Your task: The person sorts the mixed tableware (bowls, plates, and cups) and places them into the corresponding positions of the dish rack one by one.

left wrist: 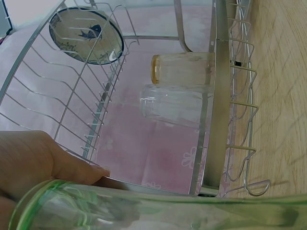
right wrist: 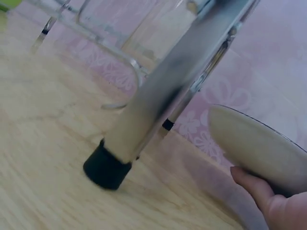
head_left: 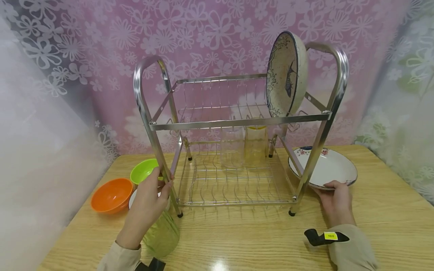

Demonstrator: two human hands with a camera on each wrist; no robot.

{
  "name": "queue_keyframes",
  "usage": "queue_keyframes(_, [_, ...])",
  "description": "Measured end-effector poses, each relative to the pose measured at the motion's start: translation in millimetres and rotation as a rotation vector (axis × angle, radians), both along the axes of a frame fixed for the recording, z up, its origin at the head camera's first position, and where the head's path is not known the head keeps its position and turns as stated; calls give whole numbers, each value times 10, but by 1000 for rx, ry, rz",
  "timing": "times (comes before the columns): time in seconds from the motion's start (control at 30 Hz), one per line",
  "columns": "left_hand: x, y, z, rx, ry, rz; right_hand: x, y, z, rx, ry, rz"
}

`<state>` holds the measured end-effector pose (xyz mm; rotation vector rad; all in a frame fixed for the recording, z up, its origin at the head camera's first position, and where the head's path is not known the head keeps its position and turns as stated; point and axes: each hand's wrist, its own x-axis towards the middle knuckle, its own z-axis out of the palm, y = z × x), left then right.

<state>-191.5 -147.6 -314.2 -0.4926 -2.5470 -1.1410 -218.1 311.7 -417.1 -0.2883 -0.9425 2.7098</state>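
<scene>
A two-tier metal dish rack [head_left: 237, 122] stands on the table, and my left hand [head_left: 147, 203] grips its left front post. Under that wrist is a green glass [head_left: 162, 235]; a white dish [head_left: 133, 198] is partly hidden behind the hand. My right hand [head_left: 335, 201] holds a white shallow bowl [head_left: 332, 169] by its near rim, thumb on top and fingers beneath. In the right wrist view this bowl [right wrist: 259, 143] is tilted beside the rack's leg. A patterned bowl [head_left: 300, 75] stands on edge in the upper tier.
A clear glass [head_left: 232, 150] and a yellow-tinted glass [head_left: 255, 146] stand upside down on the lower tier. At the left are an orange bowl [head_left: 112, 195] and a green bowl [head_left: 144, 169]. A flowered pink curtain [head_left: 210, 34] hangs behind the table [head_left: 237, 241].
</scene>
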Motion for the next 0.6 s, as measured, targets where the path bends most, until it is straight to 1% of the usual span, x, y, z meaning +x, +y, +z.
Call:
queue_keyframes(0.1, [2,-4,12,0,-2,0,-15,-17,4,-38,55,-49])
queue_keyframes(0.13, [7,-8,17,-3,-5,5,-17,-27,6,-49,61,-60])
queue_keyframes(0.2, [17,-17,26,-10,-13,14,-21,-49,17,-68,53,-79])
queue_keyframes(0.33, [30,-32,35,-22,-21,26,-33,-88,40,-109,6,-116])
queue_keyframes(0.4, [34,-36,37,-22,-18,25,-41,-95,48,-158,0,-146])
queue_keyframes(0.5, [43,-41,40,-24,-10,25,-42,-93,51,-253,-7,-219])
queue_keyframes(0.6, [50,-46,40,-31,-1,26,-25,-73,46,-374,-26,-304])
